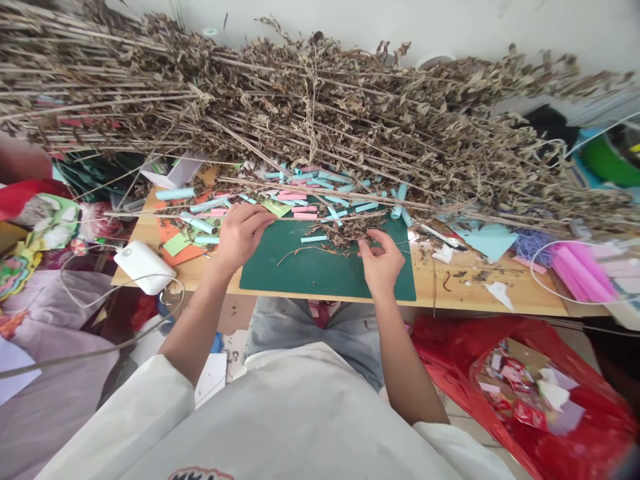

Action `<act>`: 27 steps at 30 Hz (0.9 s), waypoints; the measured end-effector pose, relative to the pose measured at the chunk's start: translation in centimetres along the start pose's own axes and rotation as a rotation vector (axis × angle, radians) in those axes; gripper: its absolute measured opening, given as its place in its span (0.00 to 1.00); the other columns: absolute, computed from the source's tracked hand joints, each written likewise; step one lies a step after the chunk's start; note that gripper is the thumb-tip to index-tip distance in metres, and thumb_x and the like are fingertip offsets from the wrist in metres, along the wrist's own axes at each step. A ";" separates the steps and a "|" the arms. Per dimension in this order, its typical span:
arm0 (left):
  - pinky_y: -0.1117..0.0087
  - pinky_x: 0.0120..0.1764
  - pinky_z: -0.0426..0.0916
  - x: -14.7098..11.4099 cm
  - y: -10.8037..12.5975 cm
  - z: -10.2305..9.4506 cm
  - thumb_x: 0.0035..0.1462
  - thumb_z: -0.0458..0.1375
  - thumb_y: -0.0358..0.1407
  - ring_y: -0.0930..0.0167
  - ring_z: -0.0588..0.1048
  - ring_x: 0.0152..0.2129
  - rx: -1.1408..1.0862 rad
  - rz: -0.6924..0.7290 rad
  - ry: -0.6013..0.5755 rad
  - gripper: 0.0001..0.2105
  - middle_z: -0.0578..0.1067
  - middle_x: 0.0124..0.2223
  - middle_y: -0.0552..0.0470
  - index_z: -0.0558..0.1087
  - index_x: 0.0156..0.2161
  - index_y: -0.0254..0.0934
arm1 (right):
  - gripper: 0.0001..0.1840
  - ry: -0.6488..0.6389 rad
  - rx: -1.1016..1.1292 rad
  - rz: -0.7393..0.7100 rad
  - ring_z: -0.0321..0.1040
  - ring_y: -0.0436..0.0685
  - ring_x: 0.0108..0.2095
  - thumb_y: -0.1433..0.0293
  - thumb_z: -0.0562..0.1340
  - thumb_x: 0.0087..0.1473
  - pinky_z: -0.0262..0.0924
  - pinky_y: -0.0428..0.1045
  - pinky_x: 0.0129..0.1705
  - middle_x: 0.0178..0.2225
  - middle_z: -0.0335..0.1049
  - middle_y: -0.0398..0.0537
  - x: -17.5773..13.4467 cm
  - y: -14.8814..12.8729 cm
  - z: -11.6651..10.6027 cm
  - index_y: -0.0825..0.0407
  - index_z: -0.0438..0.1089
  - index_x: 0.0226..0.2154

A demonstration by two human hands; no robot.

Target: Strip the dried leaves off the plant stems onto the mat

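My left hand (241, 235) is closed, palm down, over the left edge of a green cutting mat (320, 277). Its fingertips pinch a long dried stalk (313, 218) lying across the mat. Over the mat's right side, my right hand (383, 261) has its thumb and forefinger curled together. They appear to pinch the end of a thin dried twig (320, 249), though the contact is partly hidden. Just beyond those fingertips lies a small heap of crumpled dry leaves (347, 233). Rolled blue paper tubes (314, 239) and pink paper tubes (305, 215) are scattered between and behind my hands.
A large bundle of dried leafy stalks (320, 107) spans the table's back. On the left lies a white device (145, 267) with a cable. A pink roll (583, 270) sits at the right, and an open red bag (450, 340) of scraps stands below the table edge (530, 300).
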State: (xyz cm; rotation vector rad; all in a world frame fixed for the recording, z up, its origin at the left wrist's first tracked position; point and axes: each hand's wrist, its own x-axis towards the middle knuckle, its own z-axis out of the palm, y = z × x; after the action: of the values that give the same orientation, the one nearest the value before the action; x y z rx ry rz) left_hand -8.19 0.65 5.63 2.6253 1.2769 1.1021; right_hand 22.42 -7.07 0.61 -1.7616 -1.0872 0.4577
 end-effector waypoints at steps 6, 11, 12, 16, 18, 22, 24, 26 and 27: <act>0.61 0.42 0.66 -0.2 0.4 -0.1 0.65 0.55 0.37 0.65 0.75 0.38 -0.043 -0.004 -0.005 0.09 0.79 0.39 0.47 0.78 0.41 0.41 | 0.23 0.080 -0.008 -0.224 0.65 0.48 0.24 0.58 0.62 0.55 0.63 0.46 0.28 0.33 0.73 0.47 0.5 -2.8 -1.8 0.53 0.70 0.50; 0.62 0.42 0.66 -0.3 0.9 0.0 0.65 0.55 0.37 0.66 0.75 0.37 -0.014 -0.012 0.002 0.10 0.79 0.39 0.47 0.78 0.40 0.41 | 0.29 0.062 0.165 -0.128 0.65 0.48 0.24 0.57 0.67 0.50 0.63 0.45 0.27 0.29 0.70 0.41 1.2 -3.5 -1.5 0.51 0.65 0.51; 0.62 0.42 0.66 -0.4 1.0 0.0 0.65 0.55 0.37 0.66 0.75 0.37 -0.012 -0.014 0.003 0.10 0.79 0.39 0.47 0.78 0.40 0.41 | 0.29 0.092 0.214 -0.103 0.65 0.47 0.24 0.58 0.68 0.50 0.63 0.45 0.27 0.28 0.69 0.40 1.1 -3.4 -1.5 0.51 0.64 0.51; 0.63 0.40 0.65 -0.6 1.4 0.1 0.65 0.55 0.38 0.67 0.75 0.36 -0.019 -0.009 0.000 0.09 0.79 0.38 0.47 0.78 0.39 0.41 | 0.30 0.102 0.344 -0.079 0.69 0.48 0.24 0.60 0.68 0.49 0.66 0.45 0.29 0.30 0.71 0.41 0.3 -3.1 -1.7 0.50 0.61 0.52; 0.63 0.40 0.65 -0.6 1.6 0.2 0.65 0.55 0.38 0.67 0.74 0.36 -0.010 -0.007 0.000 0.09 0.79 0.38 0.47 0.78 0.38 0.41 | 0.31 0.045 0.346 -0.081 0.72 0.49 0.27 0.61 0.69 0.49 0.68 0.46 0.31 0.35 0.74 0.44 -0.2 -3.0 -1.8 0.49 0.62 0.53; 0.64 0.37 0.63 -0.6 1.8 0.5 0.65 0.55 0.37 0.68 0.74 0.34 0.017 0.045 0.005 0.09 0.79 0.38 0.48 0.78 0.38 0.41 | 0.34 -0.110 0.355 -0.028 0.74 0.50 0.29 0.62 0.69 0.48 0.72 0.47 0.32 0.40 0.75 0.47 -0.5 -2.9 -1.4 0.47 0.65 0.57; 0.64 0.37 0.62 -0.7 1.8 0.5 0.65 0.55 0.35 0.68 0.74 0.34 0.033 0.079 0.000 0.08 0.80 0.38 0.48 0.78 0.39 0.42 | 0.26 -0.141 0.377 0.005 0.74 0.50 0.27 0.61 0.68 0.49 0.73 0.48 0.31 0.36 0.77 0.46 -0.4 -2.9 -1.1 0.49 0.71 0.51; 0.63 0.37 0.62 -0.7 1.6 0.5 0.65 0.54 0.35 0.68 0.74 0.34 0.053 0.096 -0.021 0.09 0.80 0.39 0.48 0.78 0.39 0.42 | 0.18 -0.151 0.406 0.037 0.73 0.50 0.24 0.61 0.68 0.48 0.72 0.48 0.29 0.30 0.76 0.45 -0.1 -2.9 -0.9 0.52 0.77 0.42; 0.63 0.37 0.62 -0.8 1.5 0.5 0.66 0.53 0.35 0.68 0.75 0.35 0.063 0.100 -0.032 0.09 0.80 0.39 0.48 0.78 0.39 0.43 | 0.16 -0.153 0.426 0.055 0.73 0.51 0.23 0.61 0.69 0.47 0.72 0.48 0.27 0.27 0.76 0.45 0.0 -2.8 -0.9 0.53 0.77 0.37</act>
State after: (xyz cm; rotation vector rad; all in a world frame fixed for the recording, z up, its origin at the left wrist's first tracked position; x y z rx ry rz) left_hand -7.23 -0.76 5.28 2.7689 1.2061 1.0448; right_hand 21.74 -7.18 3.47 -1.3986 -0.9624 0.8063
